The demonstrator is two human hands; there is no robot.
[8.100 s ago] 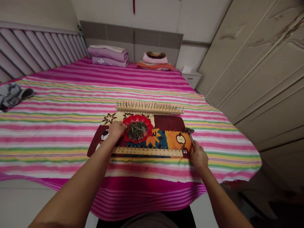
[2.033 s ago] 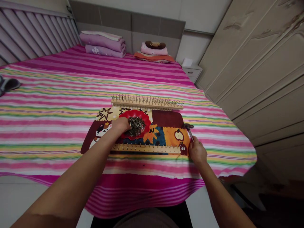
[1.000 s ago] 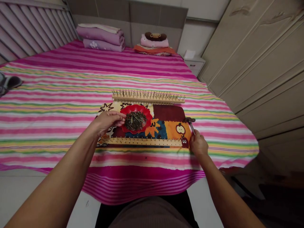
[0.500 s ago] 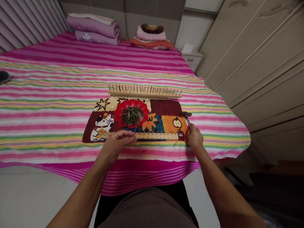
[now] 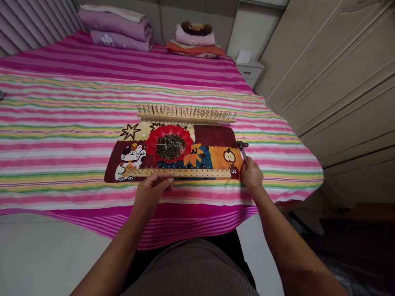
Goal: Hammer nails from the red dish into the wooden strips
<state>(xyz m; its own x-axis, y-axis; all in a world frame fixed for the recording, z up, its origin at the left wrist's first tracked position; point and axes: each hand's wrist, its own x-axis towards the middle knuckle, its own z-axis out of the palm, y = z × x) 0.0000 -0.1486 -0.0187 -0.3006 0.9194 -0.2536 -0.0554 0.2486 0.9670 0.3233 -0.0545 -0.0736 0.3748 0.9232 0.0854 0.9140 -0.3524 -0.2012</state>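
My right hand (image 5: 252, 174) is closed round the handle of a small hammer (image 5: 242, 145), whose head lies over the mat's right edge. In front of the mat, my left hand (image 5: 152, 190) has thumb and fingers pinched together by a wooden strip (image 5: 203, 173) with rows of small dark marks and several nails in it. Whatever is in that pinch, if anything, is too small to make out. A red scalloped bowl (image 5: 150, 144) filled with nails (image 5: 170, 146) stands behind the strip on a patterned mat (image 5: 212, 136). Farther back, another wooden strip (image 5: 191, 119) bristles with upright nails.
The bed carries a striped cloth (image 5: 61, 144). Folded purple bedding (image 5: 114, 24) and a stack of cushions (image 5: 195, 39) sit at its far side. A small white cabinet (image 5: 250, 73) and tall wardrobe doors (image 5: 333, 82) stand on the right.
My left hand has drawn back slightly toward me from the near wooden strip, showing more of its left part. My right hand still holds the hammer. The view has shifted a little.
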